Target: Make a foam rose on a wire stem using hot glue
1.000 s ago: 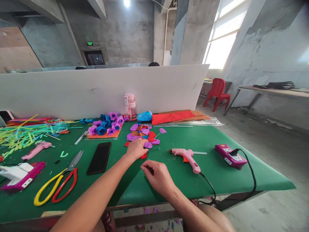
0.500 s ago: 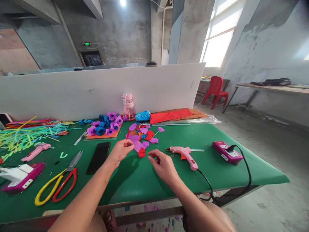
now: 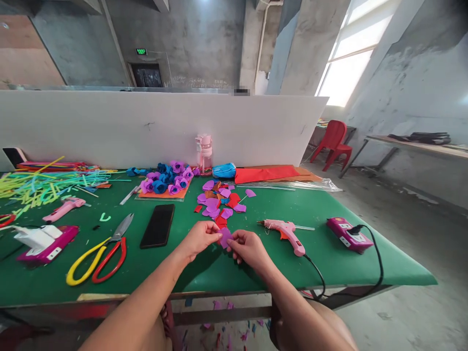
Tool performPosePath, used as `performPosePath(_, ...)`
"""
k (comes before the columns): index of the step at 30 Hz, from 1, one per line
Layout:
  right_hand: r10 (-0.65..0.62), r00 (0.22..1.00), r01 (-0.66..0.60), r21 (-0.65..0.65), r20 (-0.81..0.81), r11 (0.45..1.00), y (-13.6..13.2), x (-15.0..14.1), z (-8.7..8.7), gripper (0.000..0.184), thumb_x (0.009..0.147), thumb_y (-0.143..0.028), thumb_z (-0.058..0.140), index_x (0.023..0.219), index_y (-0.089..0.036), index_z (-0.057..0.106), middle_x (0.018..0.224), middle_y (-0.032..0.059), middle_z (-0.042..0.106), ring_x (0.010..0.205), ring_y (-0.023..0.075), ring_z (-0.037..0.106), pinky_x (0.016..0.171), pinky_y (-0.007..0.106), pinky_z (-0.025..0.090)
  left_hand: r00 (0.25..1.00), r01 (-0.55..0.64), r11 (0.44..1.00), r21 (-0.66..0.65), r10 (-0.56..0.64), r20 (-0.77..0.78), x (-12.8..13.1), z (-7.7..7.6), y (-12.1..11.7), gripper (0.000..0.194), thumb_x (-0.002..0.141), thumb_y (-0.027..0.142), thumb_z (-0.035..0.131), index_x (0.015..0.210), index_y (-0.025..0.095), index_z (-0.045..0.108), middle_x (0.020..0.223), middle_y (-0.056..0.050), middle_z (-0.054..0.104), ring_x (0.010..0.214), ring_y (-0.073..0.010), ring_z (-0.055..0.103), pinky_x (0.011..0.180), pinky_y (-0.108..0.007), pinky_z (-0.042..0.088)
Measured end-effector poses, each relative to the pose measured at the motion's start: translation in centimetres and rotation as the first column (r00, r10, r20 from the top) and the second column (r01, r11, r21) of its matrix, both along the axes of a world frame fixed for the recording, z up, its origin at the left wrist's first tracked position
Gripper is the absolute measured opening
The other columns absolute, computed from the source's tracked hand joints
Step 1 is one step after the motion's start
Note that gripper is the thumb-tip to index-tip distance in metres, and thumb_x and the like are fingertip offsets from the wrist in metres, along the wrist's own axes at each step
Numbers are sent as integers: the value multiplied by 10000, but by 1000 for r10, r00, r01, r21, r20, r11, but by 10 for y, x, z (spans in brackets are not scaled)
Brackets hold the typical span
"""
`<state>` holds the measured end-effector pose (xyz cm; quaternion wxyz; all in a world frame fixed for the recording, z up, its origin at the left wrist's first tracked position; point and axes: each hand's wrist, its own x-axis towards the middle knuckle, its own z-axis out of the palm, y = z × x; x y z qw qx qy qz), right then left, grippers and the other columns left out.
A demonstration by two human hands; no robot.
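Note:
My left hand (image 3: 199, 238) and my right hand (image 3: 248, 246) meet above the green table (image 3: 256, 273), both pinching a small purple petal piece (image 3: 224, 236) between the fingertips. Just beyond them lies a heap of purple and red cut petals (image 3: 219, 202). A pink glue gun (image 3: 287, 233) rests to the right of my right hand, its black cord running off the table's front edge.
A black phone (image 3: 158, 225) and yellow-and-red scissors (image 3: 100, 253) lie to the left. Finished purple and blue paper roses (image 3: 166, 179) sit on an orange sheet. Coloured sticks (image 3: 40, 185), a second glue gun (image 3: 64, 208), two magenta power strips (image 3: 345, 234) and a white partition (image 3: 146, 126) surround them.
My left hand drew back from the petal heap with a purple piece, and my right hand came up to meet it. Both now pinch the piece together.

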<state>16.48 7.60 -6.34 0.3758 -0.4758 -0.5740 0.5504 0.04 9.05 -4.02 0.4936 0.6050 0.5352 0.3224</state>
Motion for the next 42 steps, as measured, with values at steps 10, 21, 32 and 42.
performPosePath(10, 14, 995, -12, -23, 96, 1000, -6, 3, 7, 177, 719, -337, 536, 648, -184, 483, 519, -27, 590, 358, 72, 443, 321, 174, 338, 991, -14, 988, 156, 34, -128, 7, 3, -4, 146, 659, 291, 588, 671, 146, 606, 647, 4, 611, 583, -108, 487, 575, -223, 370)
performPosePath(21, -537, 532, 283, 460, 655, 842, 16, 149, 38, 286, 762, -450, 480, 650, -195, 545, 599, 19, 611, 567, 160, 543, 526, 252, 354, 974, 9, 998, 65, 6, -224, 1, -10, 5, 163, 599, 314, 602, 595, 152, 587, 547, 6, 594, 549, -128, 531, 515, -220, 350)
performPosePath(32, -300, 548, 114, 286, 781, 952, 20, 153, 11, 52, 658, -253, 533, 641, -215, 502, 600, 8, 611, 557, 161, 543, 496, 252, 347, 971, 0, 997, 74, 18, -238, -5, -22, 8, 130, 600, 288, 589, 593, 158, 587, 563, -9, 627, 574, -146, 582, 511, -224, 386)
performPosePath(42, -154, 983, 160, -53, 104, 986, 3, 123, 38, 323, 657, -333, 645, 918, -192, 518, 700, -5, 589, 487, 93, 500, 432, 213, 408, 967, -18, 998, 54, 31, -253, -2, -14, 5, 77, 610, 219, 578, 553, 167, 573, 505, 2, 611, 531, -138, 572, 490, -217, 384)
